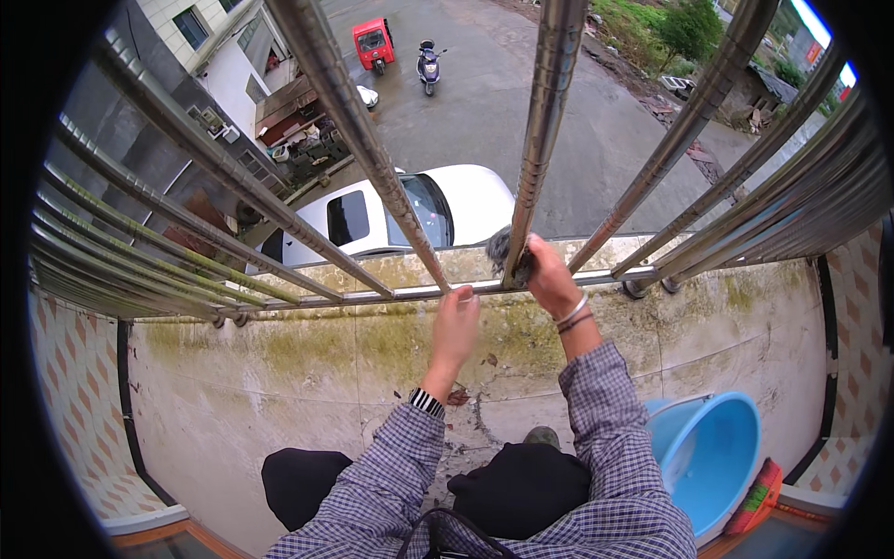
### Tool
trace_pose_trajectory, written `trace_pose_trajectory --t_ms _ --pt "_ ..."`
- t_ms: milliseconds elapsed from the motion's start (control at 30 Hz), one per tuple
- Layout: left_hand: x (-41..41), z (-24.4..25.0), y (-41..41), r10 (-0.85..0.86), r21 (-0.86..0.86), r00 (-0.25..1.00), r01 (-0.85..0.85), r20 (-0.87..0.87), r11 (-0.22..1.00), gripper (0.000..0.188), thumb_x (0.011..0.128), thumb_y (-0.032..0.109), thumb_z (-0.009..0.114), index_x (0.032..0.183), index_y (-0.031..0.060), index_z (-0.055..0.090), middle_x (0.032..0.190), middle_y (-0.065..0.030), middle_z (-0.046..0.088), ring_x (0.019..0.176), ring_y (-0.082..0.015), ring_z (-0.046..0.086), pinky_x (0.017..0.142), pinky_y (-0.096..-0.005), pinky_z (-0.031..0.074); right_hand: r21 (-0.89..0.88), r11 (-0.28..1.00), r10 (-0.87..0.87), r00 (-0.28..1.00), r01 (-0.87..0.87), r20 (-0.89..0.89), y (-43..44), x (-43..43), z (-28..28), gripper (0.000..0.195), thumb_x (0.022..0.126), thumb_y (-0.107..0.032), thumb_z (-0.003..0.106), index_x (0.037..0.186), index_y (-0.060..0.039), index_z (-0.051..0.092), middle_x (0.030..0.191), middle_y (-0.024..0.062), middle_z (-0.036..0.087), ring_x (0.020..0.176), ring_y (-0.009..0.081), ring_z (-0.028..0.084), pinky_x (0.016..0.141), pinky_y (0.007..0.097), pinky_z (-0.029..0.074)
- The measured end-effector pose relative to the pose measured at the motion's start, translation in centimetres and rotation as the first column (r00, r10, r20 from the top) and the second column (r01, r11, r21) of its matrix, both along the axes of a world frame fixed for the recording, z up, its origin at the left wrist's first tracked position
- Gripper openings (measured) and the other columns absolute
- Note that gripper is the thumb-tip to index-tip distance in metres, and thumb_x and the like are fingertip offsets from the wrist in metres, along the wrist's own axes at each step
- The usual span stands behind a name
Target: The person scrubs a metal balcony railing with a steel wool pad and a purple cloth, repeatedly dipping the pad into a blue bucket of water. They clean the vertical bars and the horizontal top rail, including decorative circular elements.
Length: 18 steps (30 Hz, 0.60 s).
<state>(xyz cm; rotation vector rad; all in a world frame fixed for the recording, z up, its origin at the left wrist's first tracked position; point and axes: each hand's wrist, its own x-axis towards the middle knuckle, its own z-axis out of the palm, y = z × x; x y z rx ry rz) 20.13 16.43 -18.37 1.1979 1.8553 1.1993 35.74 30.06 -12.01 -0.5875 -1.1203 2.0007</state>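
Observation:
My right hand presses a dark grey scrubbing pad, perhaps steel wool, around the lower end of an upright metal bar. The pad shows on both sides of that bar, just above the bottom rail. My left hand is slightly blurred. Its fingertips are bent at the rail, by the foot of the neighbouring bar; whether they grip anything is unclear. Brownish stains mark the bars, and green-yellow grime covers the ledge below the rail.
To my right a light blue bucket lies tilted, a red-green broom head beside it. Dry leaves litter the floor. Beyond the bars, down below, are a white car, a scooter and a red three-wheeler.

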Motion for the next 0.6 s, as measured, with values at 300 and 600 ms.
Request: trace_pose_trajectory --t_ms 300,600 --pt "2.9 -0.5 0.2 -0.043 0.036 0.999 0.043 0.014 0.998 0.036 0.098 0.016 0.061 0.130 0.0013 0.056 0.121 -0.0129 0.061 0.106 -0.0220 0.064 0.089 -0.0321 0.053 0.587 0.796 -0.515 0.676 0.149 0.527 -4.1 0.1 -9.8 0.034 0.098 -0.010 0.054 0.128 0.0048 0.048 0.102 0.0271 0.063 0.089 0.0392 0.064 0.078 0.0415 0.050" --pt "1.6 -2.1 -2.1 0.053 -0.076 0.995 -0.047 0.080 0.996 0.038 0.095 0.014 0.063 0.130 0.0012 0.056 0.120 -0.0131 0.062 0.099 -0.0189 0.064 0.086 -0.0321 0.053 0.437 0.900 -0.155 0.929 -0.007 0.334 -1.2 0.6 3.5 0.038 0.092 -0.004 0.062 0.128 0.0000 0.053 0.100 0.0063 0.063 0.090 0.0126 0.054 0.082 0.0299 0.048"
